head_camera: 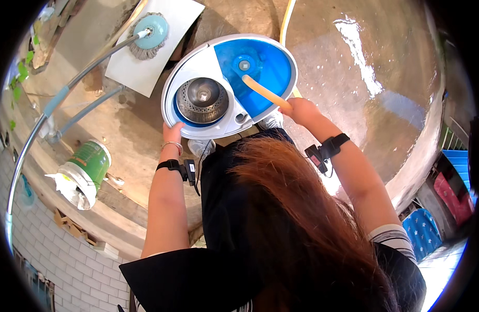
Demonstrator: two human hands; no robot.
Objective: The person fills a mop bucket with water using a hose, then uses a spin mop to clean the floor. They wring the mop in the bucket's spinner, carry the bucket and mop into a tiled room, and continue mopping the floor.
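A white spin-mop bucket point(228, 134) with a blue inside is in front of me. Its left part holds a perforated metal spin basket point(202, 100). In the blue basin point(272, 64) to the right, a round hub sits at the bottom, with what looks like shallow water around it. My left hand point(173, 133) grips the bucket's near left rim, thumb on top and fingers hidden beneath. With my right hand point(301, 111) I hold a yellow hose point(264, 91) over the basin's near right edge. The hose's end points toward the hub.
A round mop head point(150, 33) on a long metal handle point(93, 67) rests on a white board point(146, 76) at upper left. Left of me lies a green-and-white pail point(87, 163) with rubbish in it. Wet concrete point(333, 82) extends to the right. My shoes point(201, 147) stand close to the bucket.
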